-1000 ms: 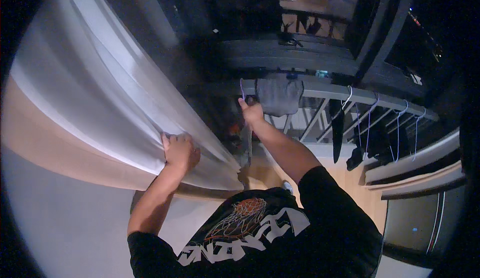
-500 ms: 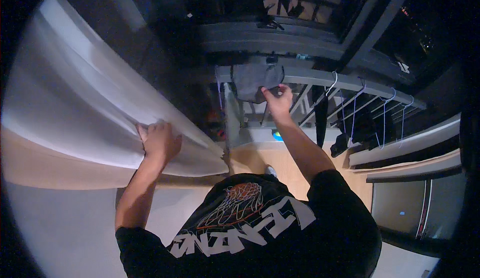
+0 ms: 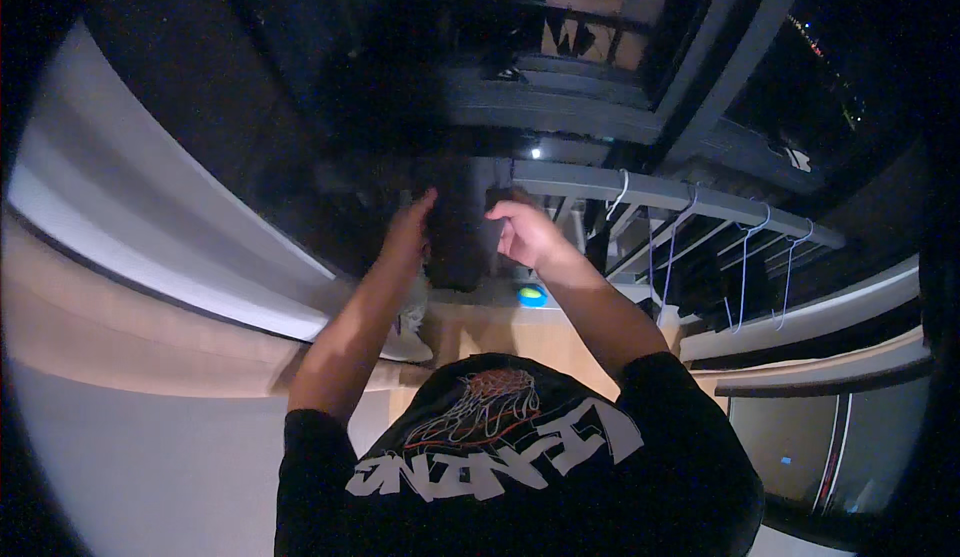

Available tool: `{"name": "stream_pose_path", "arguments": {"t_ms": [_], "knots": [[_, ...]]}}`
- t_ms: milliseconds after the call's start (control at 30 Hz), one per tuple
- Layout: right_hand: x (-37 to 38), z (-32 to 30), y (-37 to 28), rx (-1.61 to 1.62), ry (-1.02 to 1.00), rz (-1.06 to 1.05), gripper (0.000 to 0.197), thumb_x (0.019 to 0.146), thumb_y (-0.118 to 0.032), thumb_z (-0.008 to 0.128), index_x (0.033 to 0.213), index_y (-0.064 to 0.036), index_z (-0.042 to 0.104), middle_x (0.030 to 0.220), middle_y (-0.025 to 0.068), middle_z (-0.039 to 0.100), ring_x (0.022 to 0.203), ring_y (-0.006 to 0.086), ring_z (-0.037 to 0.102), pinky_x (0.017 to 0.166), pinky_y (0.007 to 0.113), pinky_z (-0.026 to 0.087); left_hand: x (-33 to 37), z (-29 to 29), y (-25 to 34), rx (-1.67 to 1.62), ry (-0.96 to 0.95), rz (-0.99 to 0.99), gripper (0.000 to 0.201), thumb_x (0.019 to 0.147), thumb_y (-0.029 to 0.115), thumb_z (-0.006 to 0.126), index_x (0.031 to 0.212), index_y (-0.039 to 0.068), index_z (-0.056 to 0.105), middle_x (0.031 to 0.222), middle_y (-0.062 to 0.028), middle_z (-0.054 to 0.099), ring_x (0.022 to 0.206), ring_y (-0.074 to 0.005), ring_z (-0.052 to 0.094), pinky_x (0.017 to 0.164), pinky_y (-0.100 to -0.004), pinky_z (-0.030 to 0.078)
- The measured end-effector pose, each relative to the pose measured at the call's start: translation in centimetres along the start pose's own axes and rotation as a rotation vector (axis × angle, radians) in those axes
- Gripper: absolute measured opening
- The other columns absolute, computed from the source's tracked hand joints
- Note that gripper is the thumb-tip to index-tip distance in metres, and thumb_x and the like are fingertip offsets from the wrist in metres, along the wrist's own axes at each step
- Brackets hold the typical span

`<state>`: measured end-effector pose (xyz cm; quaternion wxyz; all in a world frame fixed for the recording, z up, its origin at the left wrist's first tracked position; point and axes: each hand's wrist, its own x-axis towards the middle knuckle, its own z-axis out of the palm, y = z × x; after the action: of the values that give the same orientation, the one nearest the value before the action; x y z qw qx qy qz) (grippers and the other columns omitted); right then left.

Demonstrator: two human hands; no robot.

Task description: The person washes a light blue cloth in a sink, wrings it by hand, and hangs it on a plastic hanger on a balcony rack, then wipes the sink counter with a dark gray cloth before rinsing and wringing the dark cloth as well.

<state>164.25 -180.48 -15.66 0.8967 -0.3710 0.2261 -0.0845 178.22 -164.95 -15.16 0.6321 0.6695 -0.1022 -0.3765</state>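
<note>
Curtain [image 3: 190, 227], long and pale, sweeps down the left of my feed. Ahead, a grey rail [image 3: 570, 179] slants rightward; hangers [image 3: 625, 187] hook over it, likely so what they carry hangs free. Near the rail's left end is a dark cloth [image 3: 457, 242], between my hands. The left hand [image 3: 408, 225] and right hand [image 3: 525, 232] stand apart, flanking it, perhaps to keep it spread; whether either grips it, I cannot tell. It looks nearly black, taller than wide, its outline fading into shadow.
</note>
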Motion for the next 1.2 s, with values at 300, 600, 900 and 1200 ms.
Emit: {"name": "stream_pose_path", "arguments": {"t_ms": [300,600,900,1200], "knots": [[-2.7,-1.5,-8.0,-0.354,0.069,-0.119,0.040,0.086,-0.028,0.068,0.115,-0.0065,0.052,0.092,0.0056,0.065,0.073,0.0172,0.064,0.065,0.030,0.052,2.9,1.5,1.6,-0.276,0.017,0.030,0.071,0.075,0.025,0.076,0.133,0.004,0.041,0.100,-0.0065,0.059,0.080,-0.0203,0.056,0.067,-0.0352,0.046],[0.4,-0.3,-17.7,-0.826,0.139,-0.450,0.027,0.081,-0.029,0.072,0.067,-0.0086,0.062,0.064,-0.0029,0.054,0.058,0.0094,0.045,0.057,0.027,0.037,3.3,2.2,14.2,0.204,0.014,0.156,0.051,0.066,0.017,0.080,0.111,0.002,0.058,0.087,-0.0074,0.060,0.073,-0.0189,0.055,0.064,-0.0304,0.045],[2.2,-0.3,-20.2,-1.206,0.189,-0.798,0.044,0.085,-0.035,0.066,0.061,-0.0004,0.056,0.053,0.0108,0.052,0.051,0.0174,0.044,0.053,0.037,0.040,3.4,4.1,16.5,0.819,0.215,0.975,0.029,0.074,0.011,0.070,0.102,0.004,0.067,0.096,-0.0135,0.068,0.086,-0.0259,0.065,0.078,-0.0328,0.050],[-3.3,-5.4,-7.3,-1.024,0.039,-0.075,0.026,0.088,-0.030,0.066,0.090,-0.0039,0.067,0.075,0.0034,0.066,0.061,0.0111,0.058,0.056,0.027,0.047,-0.8,1.9,-1.1,0.845,0.220,0.735,0.021,0.079,0.011,0.067,0.099,0.006,0.069,0.096,-0.0160,0.068,0.086,-0.0282,0.066,0.076,-0.0334,0.051]]}}
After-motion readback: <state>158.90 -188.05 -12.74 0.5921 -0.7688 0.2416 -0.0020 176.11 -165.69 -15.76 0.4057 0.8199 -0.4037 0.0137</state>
